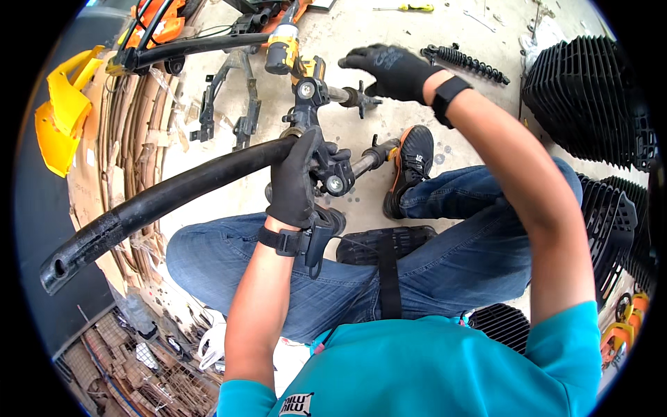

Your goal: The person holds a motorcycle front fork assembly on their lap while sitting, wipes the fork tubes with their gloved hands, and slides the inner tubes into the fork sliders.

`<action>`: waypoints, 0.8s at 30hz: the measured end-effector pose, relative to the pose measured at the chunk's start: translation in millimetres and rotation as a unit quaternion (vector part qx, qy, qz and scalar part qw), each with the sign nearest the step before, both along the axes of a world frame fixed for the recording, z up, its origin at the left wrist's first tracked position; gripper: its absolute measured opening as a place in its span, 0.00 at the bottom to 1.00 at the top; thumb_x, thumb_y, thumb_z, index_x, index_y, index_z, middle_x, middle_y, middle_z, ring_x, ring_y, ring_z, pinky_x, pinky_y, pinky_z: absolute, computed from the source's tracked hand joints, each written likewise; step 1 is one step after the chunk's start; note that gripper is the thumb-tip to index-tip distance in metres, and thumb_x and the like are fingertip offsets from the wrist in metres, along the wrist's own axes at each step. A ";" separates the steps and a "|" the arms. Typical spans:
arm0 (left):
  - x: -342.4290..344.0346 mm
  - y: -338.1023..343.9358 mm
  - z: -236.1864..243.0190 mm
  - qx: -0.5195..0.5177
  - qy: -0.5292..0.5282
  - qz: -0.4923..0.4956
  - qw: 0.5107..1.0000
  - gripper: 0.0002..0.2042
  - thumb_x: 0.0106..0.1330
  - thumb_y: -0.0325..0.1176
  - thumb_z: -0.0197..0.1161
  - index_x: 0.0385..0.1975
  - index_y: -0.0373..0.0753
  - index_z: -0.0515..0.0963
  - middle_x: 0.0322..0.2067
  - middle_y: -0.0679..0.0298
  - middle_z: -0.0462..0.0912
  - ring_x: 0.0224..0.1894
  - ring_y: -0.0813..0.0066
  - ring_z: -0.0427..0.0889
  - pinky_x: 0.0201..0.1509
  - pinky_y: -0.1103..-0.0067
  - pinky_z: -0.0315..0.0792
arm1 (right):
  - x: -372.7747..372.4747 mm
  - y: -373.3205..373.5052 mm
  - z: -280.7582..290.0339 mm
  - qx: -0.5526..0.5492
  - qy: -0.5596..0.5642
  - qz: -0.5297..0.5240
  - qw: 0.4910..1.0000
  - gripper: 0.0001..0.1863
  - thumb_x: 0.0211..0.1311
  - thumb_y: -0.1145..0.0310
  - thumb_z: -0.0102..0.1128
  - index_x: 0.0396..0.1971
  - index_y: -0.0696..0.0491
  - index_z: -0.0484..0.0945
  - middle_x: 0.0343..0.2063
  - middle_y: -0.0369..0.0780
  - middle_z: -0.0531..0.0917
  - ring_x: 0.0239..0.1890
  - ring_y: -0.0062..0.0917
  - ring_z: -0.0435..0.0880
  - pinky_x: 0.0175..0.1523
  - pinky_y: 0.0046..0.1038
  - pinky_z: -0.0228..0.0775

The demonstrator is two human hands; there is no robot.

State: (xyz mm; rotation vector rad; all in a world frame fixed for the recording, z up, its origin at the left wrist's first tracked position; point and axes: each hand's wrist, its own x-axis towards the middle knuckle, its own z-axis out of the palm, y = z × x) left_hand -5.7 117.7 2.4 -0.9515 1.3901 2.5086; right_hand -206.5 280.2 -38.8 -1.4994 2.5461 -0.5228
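Observation:
My gloved left hand [292, 184] is wrapped round a black metal assembly [333, 170] where a long curved tube [174, 194] joins it; the tube runs down to the lower left. A yellow-and-black power drill [281, 52] rests at the upper end of the assembly. My gloved right hand [389, 69] is raised to the right of the drill, fingers apart, holding nothing that I can see. Shafts [365, 167] stick out to the right of the assembly, partly over the floor.
Flattened cardboard [125, 118] and yellow panels [62, 111] lie at left. Dark brackets [246, 118], a shock absorber [465, 62] and a screwdriver [406, 7] lie on the floor [472, 125]. Stacked black slatted parts [583, 97] stand at right. My legs are folded beneath me.

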 end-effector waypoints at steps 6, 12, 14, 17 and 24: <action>1.1 -0.3 0.1 -0.019 0.012 -0.004 1.000 0.13 0.67 0.40 0.56 0.33 0.35 0.74 0.33 0.54 0.79 0.41 0.57 0.83 0.48 0.64 0.78 | 3.8 -8.5 -71.3 0.089 -0.027 0.007 0.996 0.35 0.44 0.69 0.71 0.57 0.43 0.69 0.53 0.37 0.74 0.54 0.35 0.74 0.56 0.35 0.71; -0.4 6.0 3.8 -0.020 -0.005 -0.002 1.000 0.14 0.67 0.41 0.56 0.36 0.34 0.74 0.34 0.53 0.79 0.42 0.57 0.83 0.49 0.65 0.78 | 2.9 -14.9 -89.0 0.078 0.019 -0.027 0.996 0.21 0.46 0.57 0.70 0.39 0.48 0.77 0.41 0.40 0.76 0.47 0.35 0.77 0.49 0.35 0.73; -1.8 4.1 0.0 -0.030 -0.001 -0.006 1.000 0.15 0.67 0.41 0.56 0.38 0.34 0.74 0.35 0.53 0.79 0.42 0.57 0.82 0.49 0.65 0.78 | 3.3 -16.2 -86.9 0.084 0.033 -0.035 0.995 0.21 0.47 0.52 0.69 0.37 0.48 0.78 0.38 0.40 0.78 0.47 0.34 0.77 0.48 0.34 0.72; -2.1 4.8 -0.1 -0.038 -0.002 -0.009 0.999 0.16 0.66 0.42 0.57 0.43 0.33 0.73 0.36 0.52 0.79 0.42 0.56 0.82 0.48 0.64 0.78 | 18.1 -17.3 -89.6 0.071 -0.003 -0.099 0.993 0.21 0.49 0.48 0.66 0.35 0.49 0.78 0.35 0.40 0.79 0.43 0.35 0.79 0.46 0.35 0.73; -6.7 10.0 7.6 -0.048 -0.007 -0.004 0.999 0.17 0.66 0.41 0.57 0.44 0.33 0.73 0.36 0.52 0.79 0.41 0.55 0.83 0.47 0.64 0.78 | 32.8 -21.9 -92.2 0.067 -0.031 -0.193 0.978 0.23 0.50 0.43 0.63 0.35 0.48 0.81 0.35 0.41 0.82 0.41 0.36 0.81 0.44 0.35 0.74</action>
